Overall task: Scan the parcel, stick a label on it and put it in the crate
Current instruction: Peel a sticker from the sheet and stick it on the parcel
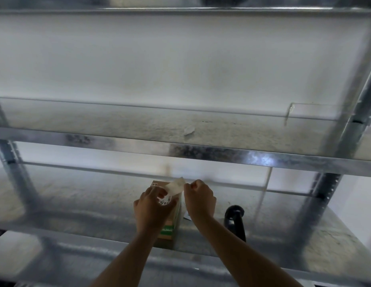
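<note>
Both my arms reach forward over the shelf [284, 241]; left hand [152, 210] and right hand [199, 200] each pinch one end of the label [176, 186], held just above the parcel [170, 222] near the shelf's front edge, scanner [235, 221] just right of it

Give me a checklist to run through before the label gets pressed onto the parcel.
1. Label held at both ends: ok, left hand and right hand each pinch one end.
2. Parcel within reach: ok, it stands on the metal shelf right under the hands.
3. Backing fully peeled off: cannot tell, the strip is blurred.
4. Free spot on the parcel top: cannot tell, a printed label already covers part of it and the left hand hides more.
5. Scanner out of the way: ok, it lies to the right of the parcel.
6. Crate ready: cannot tell, none in view.
</note>
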